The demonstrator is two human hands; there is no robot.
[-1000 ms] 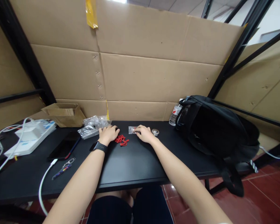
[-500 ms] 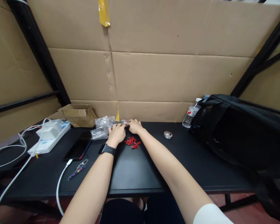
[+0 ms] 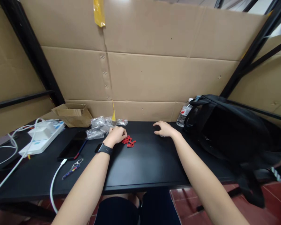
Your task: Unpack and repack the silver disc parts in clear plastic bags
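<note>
My left hand [image 3: 117, 135], with a black watch [image 3: 103, 148] on its wrist, rests on the table with its fingers curled in. Whatever its fingertips may hold is hidden. Just right of them lies a small heap of red cords [image 3: 129, 141]. Clear plastic bags [image 3: 97, 129] lie crumpled to the left and behind this hand, and a small clear packet [image 3: 122, 122] with something red inside sits behind it. My right hand [image 3: 165, 128] is over a roll of clear tape [image 3: 162, 136], thumb and fingers apart; the hand covers most of the roll.
A black bag [image 3: 224, 131] and a water bottle [image 3: 184, 114] stand at the right. Leftward are a paper bag [image 3: 72, 115], a power strip [image 3: 43, 140], a phone [image 3: 72, 146], a keychain [image 3: 71, 171] and a white cable [image 3: 53, 184]. Cardboard [image 3: 142, 78] walls the back.
My right hand has left the small clear packet and moved right to the tape roll. My left hand has drawn back slightly, its fingers now curled. The view has turned a little to the right.
</note>
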